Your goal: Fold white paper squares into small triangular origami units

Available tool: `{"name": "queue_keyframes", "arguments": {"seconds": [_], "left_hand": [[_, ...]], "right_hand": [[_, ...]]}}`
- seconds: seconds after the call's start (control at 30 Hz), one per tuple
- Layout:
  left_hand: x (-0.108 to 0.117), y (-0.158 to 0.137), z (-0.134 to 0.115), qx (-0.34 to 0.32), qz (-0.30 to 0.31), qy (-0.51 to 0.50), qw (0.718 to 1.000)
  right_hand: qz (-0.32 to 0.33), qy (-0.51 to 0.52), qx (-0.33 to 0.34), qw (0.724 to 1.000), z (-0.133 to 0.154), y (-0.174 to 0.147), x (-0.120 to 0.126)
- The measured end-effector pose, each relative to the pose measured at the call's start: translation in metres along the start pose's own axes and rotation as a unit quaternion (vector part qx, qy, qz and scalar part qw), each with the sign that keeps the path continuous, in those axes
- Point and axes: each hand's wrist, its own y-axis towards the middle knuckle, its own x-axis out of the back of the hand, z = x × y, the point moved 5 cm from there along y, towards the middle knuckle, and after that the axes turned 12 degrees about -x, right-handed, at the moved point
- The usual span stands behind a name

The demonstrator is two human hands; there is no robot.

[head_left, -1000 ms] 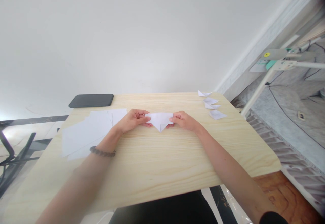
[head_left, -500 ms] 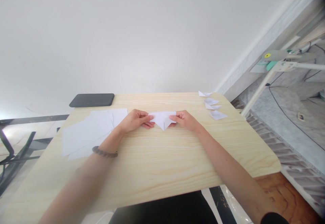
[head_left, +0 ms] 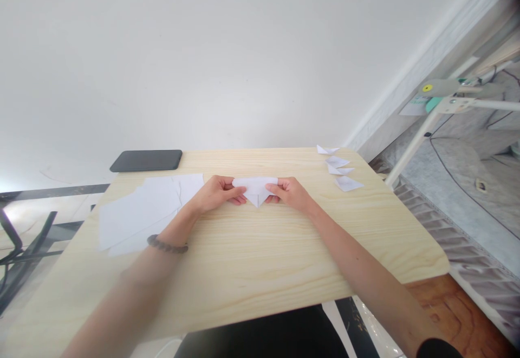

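Observation:
A small piece of folded white paper point(head_left: 255, 186) is held between both hands above the middle of the table, its pointed flap toward me. My left hand point(head_left: 219, 191) pinches its left end, thumb on top and fingers beneath. On the right end, my right hand point(head_left: 290, 191) grips in the same way, with the thumb lying across the paper's face. Several folded white paper pieces point(head_left: 348, 183) with pointed ends stand in a column at the table's far right. Loose white sheets point(head_left: 138, 212) overlap on the left, partly behind my left forearm.
A black phone point(head_left: 146, 160) lies at the back left of the pale wooden table point(head_left: 260, 271). A white wall point(head_left: 244, 65) rises right behind the table. On the right, beyond the edge, is a white metal frame point(head_left: 422, 136).
The folded paper and both hands have shifted slightly left. A flat band now runs across the paper's upper part, where the pointed flap reached higher before.

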Motion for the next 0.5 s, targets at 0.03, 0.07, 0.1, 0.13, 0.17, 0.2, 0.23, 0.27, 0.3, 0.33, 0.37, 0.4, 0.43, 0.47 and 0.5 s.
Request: {"name": "queue_keyframes", "arguments": {"seconds": [0.03, 0.07, 0.1, 0.13, 0.17, 0.2, 0.23, 0.27, 0.3, 0.33, 0.37, 0.4, 0.43, 0.47, 0.5], "left_hand": [[0.0001, 0.0001, 0.0002, 0.002, -0.001, -0.002, 1.0], [0.0001, 0.0, 0.0003, 0.003, 0.001, -0.007, 1.0], [0.0, -0.0001, 0.0004, 0.004, 0.006, -0.015, 1.0], [-0.0003, -0.0004, 0.0004, 0.005, 0.013, -0.025, 1.0], [-0.0006, -0.0007, 0.0004, 0.006, 0.022, -0.036, 0.999], [-0.0007, -0.0011, 0.0002, 0.007, 0.028, -0.048, 0.998], [-0.0007, -0.0015, 0.0, 0.007, 0.034, -0.057, 0.998], [-0.0008, -0.0018, -0.0002, 0.007, 0.041, -0.065, 0.997], [-0.0007, -0.0021, -0.0004, 0.008, 0.045, -0.07, 0.996], [-0.0006, -0.0024, -0.0006, 0.009, 0.048, -0.074, 0.996], [-0.0005, -0.0027, -0.0009, 0.01, 0.05, -0.077, 0.996], [-0.0003, -0.0029, -0.0011, 0.011, 0.05, -0.078, 0.996], [-0.0001, -0.0031, -0.0015, 0.012, 0.049, -0.077, 0.996], [0.0002, -0.0031, -0.0019, 0.011, 0.044, -0.074, 0.996], [0.0006, -0.0031, -0.0022, 0.01, 0.036, -0.069, 0.997]], "right_hand": [[0.0, -0.002, 0.001, 1.0, 0.0003, 0.0, 0.0], [0.004, -0.004, 0.003, 1.0, 0.0009, -0.0001, 0.0002], [0.014, -0.006, 0.006, 1.0, 0.0017, -0.0004, 0.0005], [0.026, -0.011, 0.008, 1.0, 0.0025, -0.0007, 0.001], [0.038, -0.017, 0.01, 0.999, 0.0031, -0.001, 0.0018], [0.048, -0.024, 0.011, 0.998, 0.0036, -0.0013, 0.0028], [0.057, -0.03, 0.011, 0.998, 0.0039, -0.0014, 0.0039], [0.066, -0.034, 0.012, 0.997, 0.0042, -0.0015, 0.0049], [0.074, -0.034, 0.013, 0.997, 0.0043, -0.0016, 0.0057], [0.08, -0.033, 0.015, 0.996, 0.0045, -0.0017, 0.0064], [0.086, -0.031, 0.015, 0.996, 0.0046, -0.0019, 0.0067], [0.09, -0.029, 0.016, 0.995, 0.0048, -0.0021, 0.0067], [0.09, -0.027, 0.016, 0.995, 0.0051, -0.0024, 0.0067], [0.089, -0.025, 0.017, 0.996, 0.0055, -0.0027, 0.0064], [0.087, -0.023, 0.018, 0.996, 0.0059, -0.0031, 0.006]]}}
